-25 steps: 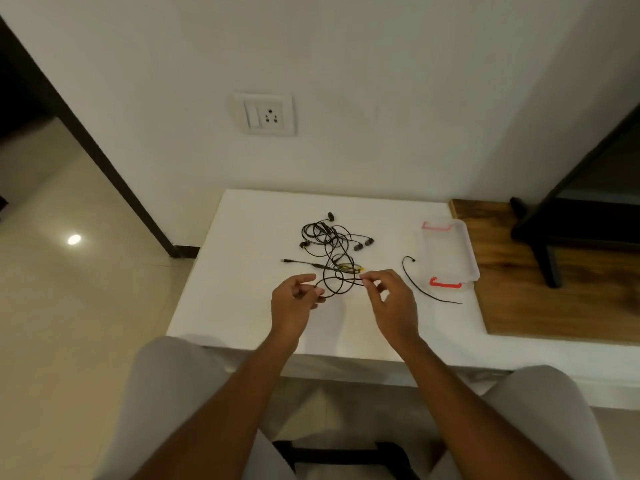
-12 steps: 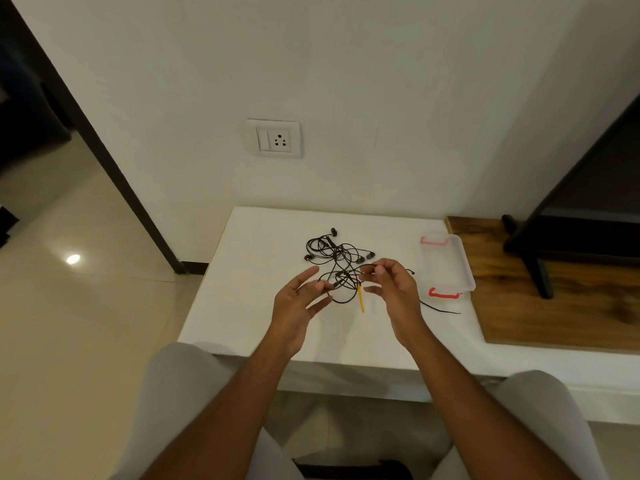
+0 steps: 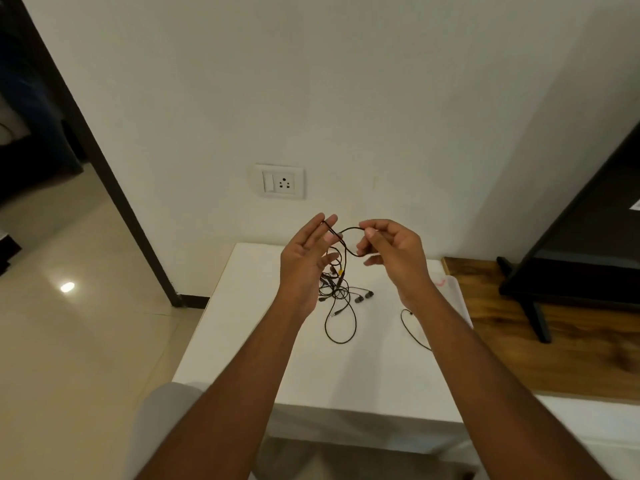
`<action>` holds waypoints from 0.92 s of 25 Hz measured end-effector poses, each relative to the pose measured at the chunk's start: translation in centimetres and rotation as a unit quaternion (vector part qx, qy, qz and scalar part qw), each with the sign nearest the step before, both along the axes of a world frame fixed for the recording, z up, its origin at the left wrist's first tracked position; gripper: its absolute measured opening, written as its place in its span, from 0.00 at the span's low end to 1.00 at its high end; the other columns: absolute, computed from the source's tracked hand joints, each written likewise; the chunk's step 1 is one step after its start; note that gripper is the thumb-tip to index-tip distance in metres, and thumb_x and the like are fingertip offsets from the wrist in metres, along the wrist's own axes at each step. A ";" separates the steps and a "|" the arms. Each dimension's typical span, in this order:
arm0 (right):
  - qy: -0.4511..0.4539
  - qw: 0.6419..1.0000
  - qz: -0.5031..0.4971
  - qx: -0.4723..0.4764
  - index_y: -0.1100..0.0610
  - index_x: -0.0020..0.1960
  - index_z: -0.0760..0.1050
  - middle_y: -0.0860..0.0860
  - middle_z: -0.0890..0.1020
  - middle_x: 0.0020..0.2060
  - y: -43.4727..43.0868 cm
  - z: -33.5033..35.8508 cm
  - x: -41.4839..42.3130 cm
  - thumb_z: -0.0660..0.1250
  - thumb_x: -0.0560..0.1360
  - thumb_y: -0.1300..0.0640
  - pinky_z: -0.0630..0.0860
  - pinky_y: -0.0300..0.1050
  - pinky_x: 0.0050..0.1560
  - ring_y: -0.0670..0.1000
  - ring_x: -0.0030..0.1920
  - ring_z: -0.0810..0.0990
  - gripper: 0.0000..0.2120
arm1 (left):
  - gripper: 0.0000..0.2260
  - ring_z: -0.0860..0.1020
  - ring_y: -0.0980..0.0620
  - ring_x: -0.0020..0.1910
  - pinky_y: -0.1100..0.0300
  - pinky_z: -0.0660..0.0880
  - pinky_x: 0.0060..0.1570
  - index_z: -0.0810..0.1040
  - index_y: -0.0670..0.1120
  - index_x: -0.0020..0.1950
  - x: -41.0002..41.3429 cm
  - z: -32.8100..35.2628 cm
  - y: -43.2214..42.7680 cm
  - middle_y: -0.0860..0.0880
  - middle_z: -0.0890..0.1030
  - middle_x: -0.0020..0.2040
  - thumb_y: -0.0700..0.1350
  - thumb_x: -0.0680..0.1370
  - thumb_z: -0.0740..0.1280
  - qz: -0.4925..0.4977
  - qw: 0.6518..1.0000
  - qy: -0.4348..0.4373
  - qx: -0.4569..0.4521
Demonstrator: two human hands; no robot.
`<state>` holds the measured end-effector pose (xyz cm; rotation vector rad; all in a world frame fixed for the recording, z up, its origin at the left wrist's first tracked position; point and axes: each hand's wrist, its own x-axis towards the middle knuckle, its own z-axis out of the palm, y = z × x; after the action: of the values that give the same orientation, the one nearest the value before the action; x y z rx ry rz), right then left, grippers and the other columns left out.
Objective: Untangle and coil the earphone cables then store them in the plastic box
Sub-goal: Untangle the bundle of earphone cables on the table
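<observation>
Dim warm indoor light, lamp glare on floor tiles (image 3: 67, 287), soft shadows, wide-angle bending at edges

Readable text: none in this view.
Switch and socket plate (image 3: 280, 181): on the wall above the white table (image 3: 242, 341); plain white, no lettering can be read.
Plastic box (image 3: 454, 292): at the table's right edge; a red clip only, no print can be read.
White slip (image 3: 636, 204): at the picture's right edge; too small to read.
</observation>
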<state>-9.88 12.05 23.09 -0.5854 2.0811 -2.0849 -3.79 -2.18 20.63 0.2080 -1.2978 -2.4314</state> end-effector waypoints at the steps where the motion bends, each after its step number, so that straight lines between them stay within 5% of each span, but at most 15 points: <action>1: -0.016 1.000 -0.014 -0.010 0.57 0.54 0.80 0.50 0.83 0.35 0.1 -0.1 -0.2 0.63 0.80 0.62 0.75 0.41 0.36 0.47 0.35 0.80 0.08 | 0.18 0.81 0.51 0.54 0.58 0.77 0.51 0.74 0.44 0.68 -0.3 0.6 -0.1 0.49 0.82 0.60 0.37 0.78 0.67 0.003 1.000 0.002 0.021; 7: -0.088 0.989 -0.119 -0.010 0.52 0.52 0.80 0.46 0.84 0.39 0.8 -0.8 -0.7 0.65 0.79 0.60 0.72 0.40 0.37 0.42 0.35 0.78 0.07 | 0.15 0.83 0.49 0.45 0.56 0.79 0.54 0.79 0.44 0.61 -0.8 1.9 0.0 0.45 0.85 0.52 0.32 0.77 0.66 -0.025 1.000 -0.007 0.005; 10: -0.111 0.989 -0.094 -0.001 0.53 0.55 0.80 0.49 0.86 0.41 1.3 -1.6 -0.4 0.62 0.81 0.58 0.75 0.40 0.38 0.45 0.36 0.81 0.09 | 0.16 0.83 0.49 0.44 0.55 0.81 0.50 0.79 0.43 0.62 -0.8 1.6 0.3 0.45 0.84 0.50 0.31 0.77 0.66 -0.033 0.999 -0.014 0.020; 16: 0.072 0.990 -0.083 0.090 0.43 0.48 0.81 0.44 0.82 0.48 1.0 -4.0 2.4 0.69 0.77 0.55 0.71 0.29 0.41 0.40 0.46 0.79 0.07 | 0.14 0.84 0.48 0.43 0.54 0.82 0.46 0.78 0.41 0.60 -1.0 1.0 1.4 0.43 0.82 0.48 0.30 0.77 0.65 -0.019 0.998 -0.036 0.057; 19: 0.101 0.981 -0.046 0.159 0.38 0.44 0.78 0.41 0.80 0.46 0.8 -4.5 2.7 0.70 0.76 0.55 0.70 0.33 0.42 0.40 0.44 0.77 0.11 | 0.13 0.83 0.46 0.44 0.54 0.82 0.46 0.78 0.39 0.58 -1.0 1.1 1.8 0.42 0.80 0.47 0.28 0.76 0.65 -0.017 0.998 -0.034 0.058; 23: 0.080 0.989 0.012 0.124 0.44 0.47 0.82 0.43 0.83 0.46 0.8 -5.1 2.6 0.69 0.76 0.59 0.77 0.41 0.40 0.43 0.42 0.79 0.09 | 0.13 0.83 0.45 0.45 0.53 0.81 0.50 0.78 0.38 0.58 -1.2 1.4 1.5 0.43 0.78 0.44 0.27 0.76 0.65 -0.012 0.999 -0.019 0.042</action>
<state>-7.30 12.82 18.02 -0.7542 2.3594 -1.7809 -4.97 -0.71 22.02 0.2630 -1.2201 -2.5166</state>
